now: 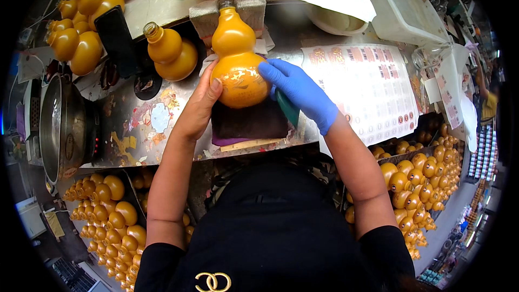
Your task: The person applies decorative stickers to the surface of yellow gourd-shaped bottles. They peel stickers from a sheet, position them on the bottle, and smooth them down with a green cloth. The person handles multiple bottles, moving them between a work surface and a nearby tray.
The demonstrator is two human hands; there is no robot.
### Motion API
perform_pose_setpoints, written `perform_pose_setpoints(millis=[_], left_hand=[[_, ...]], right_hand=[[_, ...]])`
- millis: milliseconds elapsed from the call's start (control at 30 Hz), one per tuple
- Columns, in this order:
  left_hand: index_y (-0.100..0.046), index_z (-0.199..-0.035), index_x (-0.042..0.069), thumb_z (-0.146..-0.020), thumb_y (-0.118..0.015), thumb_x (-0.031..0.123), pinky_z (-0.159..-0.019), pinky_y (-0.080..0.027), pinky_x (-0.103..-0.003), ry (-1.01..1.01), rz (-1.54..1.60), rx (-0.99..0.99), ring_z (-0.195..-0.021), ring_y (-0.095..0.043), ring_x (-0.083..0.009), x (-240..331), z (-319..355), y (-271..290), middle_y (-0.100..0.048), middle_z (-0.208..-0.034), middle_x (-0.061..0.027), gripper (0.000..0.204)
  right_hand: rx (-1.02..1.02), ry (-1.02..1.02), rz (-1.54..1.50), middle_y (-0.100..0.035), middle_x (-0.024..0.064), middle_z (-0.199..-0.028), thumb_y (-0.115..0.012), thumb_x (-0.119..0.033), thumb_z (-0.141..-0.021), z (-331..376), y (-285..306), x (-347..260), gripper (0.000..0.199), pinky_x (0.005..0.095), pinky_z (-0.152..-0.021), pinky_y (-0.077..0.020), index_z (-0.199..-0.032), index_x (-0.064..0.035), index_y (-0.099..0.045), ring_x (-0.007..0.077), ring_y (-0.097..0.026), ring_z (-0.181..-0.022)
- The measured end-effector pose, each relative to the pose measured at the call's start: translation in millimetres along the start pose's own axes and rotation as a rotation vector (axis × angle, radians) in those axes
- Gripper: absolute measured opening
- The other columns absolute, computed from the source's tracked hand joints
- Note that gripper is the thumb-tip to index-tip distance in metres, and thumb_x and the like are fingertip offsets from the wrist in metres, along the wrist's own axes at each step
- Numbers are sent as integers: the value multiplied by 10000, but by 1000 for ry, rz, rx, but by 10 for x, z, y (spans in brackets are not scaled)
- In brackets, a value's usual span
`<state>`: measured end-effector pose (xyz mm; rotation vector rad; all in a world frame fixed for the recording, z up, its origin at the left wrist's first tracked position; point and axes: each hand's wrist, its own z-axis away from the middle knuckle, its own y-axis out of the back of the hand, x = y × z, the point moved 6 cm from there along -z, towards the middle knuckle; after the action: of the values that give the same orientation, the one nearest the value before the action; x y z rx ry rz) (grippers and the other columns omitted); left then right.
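A glossy amber gourd-shaped bottle (240, 78) lies with its neck away from me on a folded cloth rest (203, 21). Faint markings show on its larger bulb. My bare left hand (203, 100) grips that bulb from the left, thumb on top. From the right, my blue-gloved right hand (303, 89) presses its fingers against the same bulb. A flat green piece, perhaps a scraper (286, 108), sticks out beneath the gloved palm; how it is held is hidden. Under the bottle's near end lies a dark pad (248, 124).
Transfer sheets (362, 86) cover the right of the metal bench. At left stand another gourd bottle (170, 54), a phone on a stand (116, 40) and a metal pan (57, 130). Crates of gourd bottles (116, 216) flank me below. A plastic tub (405, 8) sits far right.
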<state>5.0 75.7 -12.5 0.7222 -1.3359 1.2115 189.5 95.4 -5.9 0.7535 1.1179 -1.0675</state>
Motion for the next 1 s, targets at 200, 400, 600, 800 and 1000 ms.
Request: perform_pose_setpoints(millis=[200, 400, 600, 800, 1000], left_hand=[[-185, -1509, 21, -990, -381, 542, -1148, -173, -318, -22, -66, -26, -1395, -291, -209, 83, -45, 87, -349, -1484, -134, 761], [-154, -1514, 25, -960, -353, 623, -1139, -213, -334, -166, -157, 28, -1391, -295, -232, 90, -14, -65, -306, -1495, -159, 838], [-151, -1511, 22, -958, -325, 640, -1140, -215, -345, -109, -255, 71, -1389, -300, -242, 75, -6, -77, -281, -1503, -162, 848], [-180, -1515, 45, -1002, -266, 559, -1156, -205, -340, -69, -141, 51, -1395, -302, -226, 100, -7, -93, -320, -1502, -130, 732], [-211, -1511, 36, -1034, -277, 475, -1145, -224, -319, -70, -38, -3, -1387, -318, -200, 122, -52, -42, -342, -1498, -127, 652]], right_hand=[[8, -117, -632, -627, 53, -959, -537, -468, -950, 131, 144, 188, 525, 235, -782, -466, -1158, 9, -612, 99, -579, -848], [327, 234, -392, -617, 55, -1053, -692, -117, -883, 588, -97, -212, 345, 254, -813, -500, -1168, -35, -515, 122, -586, -942], [505, 288, -133, -610, 65, -1002, -690, -186, -895, 567, -128, 8, 375, 216, -608, -511, -1166, -19, -493, 96, -593, -821], [533, 265, -266, -605, 82, -988, -673, -188, -906, 529, -76, 169, 383, 197, -479, -472, -1189, -24, -474, 62, -573, -702], [783, 804, 346, -617, 89, -1094, -654, -1, -851, 827, -168, -238, 342, 295, -860, -487, -1187, -16, -595, 190, -596, -970]])
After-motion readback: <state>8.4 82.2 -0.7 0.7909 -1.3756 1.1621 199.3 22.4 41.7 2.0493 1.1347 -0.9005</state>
